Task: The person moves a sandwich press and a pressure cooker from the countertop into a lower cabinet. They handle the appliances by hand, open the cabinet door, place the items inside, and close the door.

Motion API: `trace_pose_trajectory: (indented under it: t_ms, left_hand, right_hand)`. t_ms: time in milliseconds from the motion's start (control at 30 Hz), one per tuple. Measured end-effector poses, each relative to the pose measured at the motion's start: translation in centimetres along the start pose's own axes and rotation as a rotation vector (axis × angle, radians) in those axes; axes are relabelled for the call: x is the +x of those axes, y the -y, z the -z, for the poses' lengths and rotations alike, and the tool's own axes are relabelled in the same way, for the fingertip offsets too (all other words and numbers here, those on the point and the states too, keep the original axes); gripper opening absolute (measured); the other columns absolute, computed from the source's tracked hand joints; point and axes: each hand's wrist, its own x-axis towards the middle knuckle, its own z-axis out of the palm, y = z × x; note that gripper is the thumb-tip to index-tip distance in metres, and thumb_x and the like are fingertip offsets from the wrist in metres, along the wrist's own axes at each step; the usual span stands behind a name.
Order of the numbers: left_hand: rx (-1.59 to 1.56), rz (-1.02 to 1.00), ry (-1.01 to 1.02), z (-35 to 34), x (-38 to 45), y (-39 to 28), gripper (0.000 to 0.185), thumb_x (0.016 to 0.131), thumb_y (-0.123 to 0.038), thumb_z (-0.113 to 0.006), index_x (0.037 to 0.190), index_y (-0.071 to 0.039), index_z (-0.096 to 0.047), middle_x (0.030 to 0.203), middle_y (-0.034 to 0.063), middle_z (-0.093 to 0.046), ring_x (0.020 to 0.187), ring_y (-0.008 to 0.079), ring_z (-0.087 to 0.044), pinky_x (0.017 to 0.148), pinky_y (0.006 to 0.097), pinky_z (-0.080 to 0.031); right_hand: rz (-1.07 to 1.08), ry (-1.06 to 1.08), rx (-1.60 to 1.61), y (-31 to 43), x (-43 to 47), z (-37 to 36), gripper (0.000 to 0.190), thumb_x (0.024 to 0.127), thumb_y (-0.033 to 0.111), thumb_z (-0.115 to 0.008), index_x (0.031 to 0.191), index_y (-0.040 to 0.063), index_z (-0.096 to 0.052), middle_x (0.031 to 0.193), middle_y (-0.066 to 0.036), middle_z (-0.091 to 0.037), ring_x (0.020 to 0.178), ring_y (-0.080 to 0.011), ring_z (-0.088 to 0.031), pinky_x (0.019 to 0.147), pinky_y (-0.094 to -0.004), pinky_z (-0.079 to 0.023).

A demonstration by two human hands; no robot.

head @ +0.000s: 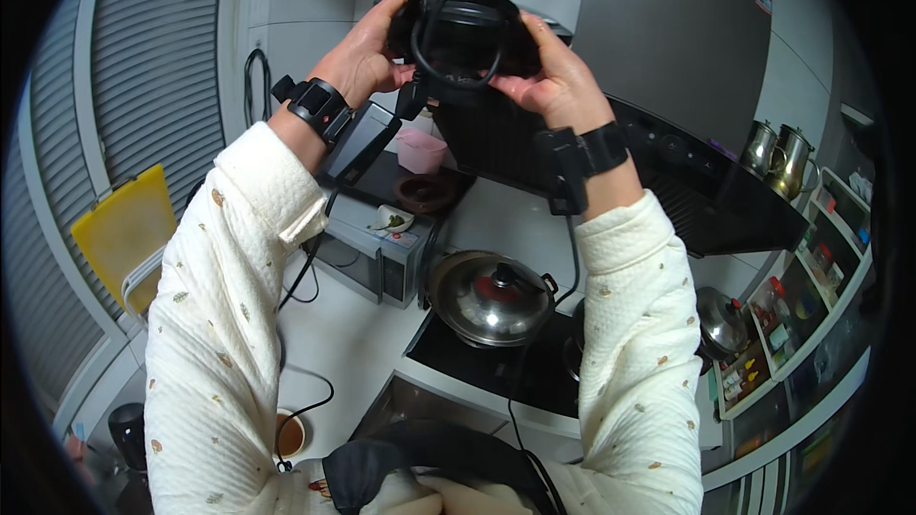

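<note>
High in front of me, my left hand and my right hand grip a bulky black device from its two sides. A thick black cable loops across its near face. What exactly the device is, I cannot tell; its far side is hidden. Each wrist wears a black strap, the left band and the right band, with a small module attached. Below the hands, a wok with a domed steel lid sits on the black cooktop.
A dark range hood slopes close to my right hand. Left of the wok stands a microwave bearing a small white dish. A pink container is behind it. A cup of brown liquid rests on the white counter. Thin cables hang from the wrists.
</note>
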Motion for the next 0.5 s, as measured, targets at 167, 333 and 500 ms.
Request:
trace_pose_trajectory:
  t_ms: [167,333,500]
  left_hand:
    - [0.045,0.090,0.058,0.5,3.7,0.8,0.041,0.081,-0.046,-0.071,0.091,-0.008,-0.063,0.088,0.0085,-0.063,0.065,0.0221,-0.065,0.052,0.0366,-0.060]
    - [0.258,0.000,0.208,1.1,6.3,0.5,0.047,0.086,-0.055,-0.059,0.090,-0.009,-0.064,0.086,0.0062,-0.062,0.066,0.0196,-0.063,0.052,0.0326,-0.057]
    - [0.459,0.008,0.127,3.0,8.6,0.8,0.078,0.093,-0.073,-0.029,0.133,-0.009,-0.048,0.115,0.0130,-0.059,0.097,0.0252,-0.063,0.067,0.0385,-0.060]
  right_hand:
    - [0.013,-0.103,0.000,0.1,2.5,1.2,0.025,0.086,0.020,-0.074,0.106,0.008,-0.065,0.115,-0.015,-0.063,0.107,-0.0351,-0.060,0.086,-0.0582,-0.052]
    - [-0.161,0.050,-0.074,1.3,5.0,4.2,0.042,0.093,0.033,-0.064,0.117,0.000,-0.055,0.114,-0.022,-0.062,0.096,-0.0421,-0.065,0.075,-0.0496,-0.060]
    - [0.126,0.049,-1.137,1.1,4.8,7.6,0.055,0.088,0.046,-0.068,0.111,-0.004,-0.059,0.094,-0.012,-0.071,0.070,-0.0175,-0.069,0.054,-0.0238,-0.053]
